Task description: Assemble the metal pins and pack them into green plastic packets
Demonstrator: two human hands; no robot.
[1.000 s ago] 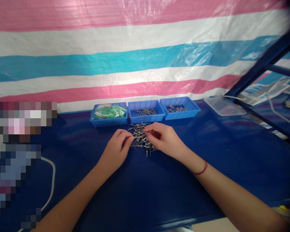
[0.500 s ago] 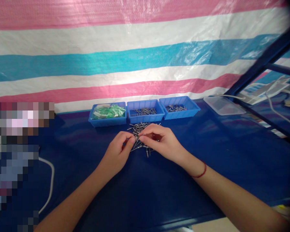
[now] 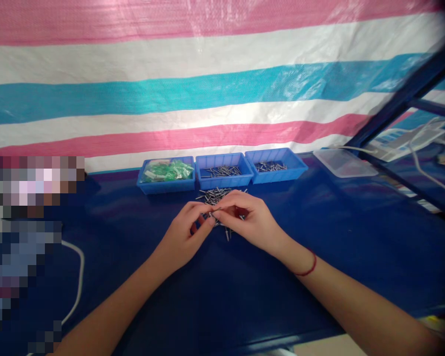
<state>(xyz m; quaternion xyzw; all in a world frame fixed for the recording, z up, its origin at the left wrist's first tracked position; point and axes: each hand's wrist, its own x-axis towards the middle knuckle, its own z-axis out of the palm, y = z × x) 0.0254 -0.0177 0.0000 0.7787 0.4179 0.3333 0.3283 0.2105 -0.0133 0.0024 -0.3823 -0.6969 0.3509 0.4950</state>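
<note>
My left hand point(image 3: 187, 232) and my right hand point(image 3: 250, 220) meet at the fingertips over a loose pile of blind rivets point(image 3: 211, 196) on the blue tabletop. Thumb and forefinger of the right hand are pinched on a small metal rivet point(image 3: 216, 209). The left thumb and forefinger close in around its other end, touching the right fingertips. Most of this rivet is hidden by the fingers. Part of the pile lies under both hands, with a few rivets sticking out toward me.
Behind the pile stand three blue bins: the left bin point(image 3: 166, 188) holds green-and-clear plastic packets, the middle bin point(image 3: 225, 183) and right bin point(image 3: 282, 174) hold rivets. A translucent lid point(image 3: 344, 163) lies at the right. A white cable point(image 3: 82, 272) runs along the left.
My left hand has moved slightly right, its thumb and forefinger now against the right fingertips. My right hand has barely moved and keeps its pinch.
</note>
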